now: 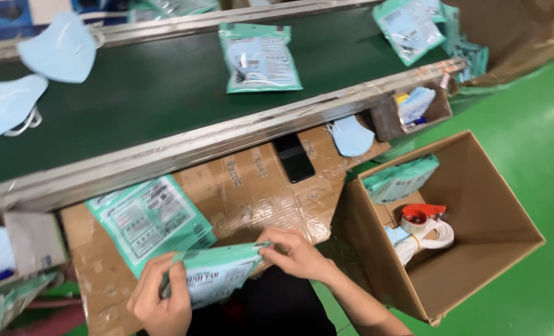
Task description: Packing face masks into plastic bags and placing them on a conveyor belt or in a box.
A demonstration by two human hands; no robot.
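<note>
An open cardboard box [476,249] on the green floor is seen holding teal packets [400,179], a red tape dispenser [421,215] and white cord [427,239]. A teal mask pouch [218,274] is pinched at its top edge by the left hand [162,297] and right hand [295,252], above the taped cardboard worktop [258,193], its long axis running left to right.

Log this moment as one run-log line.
left hand: grips pouch's left edge | right hand: pinches top edge of teal pouch | below: taped cardboard | right: open box
</note>
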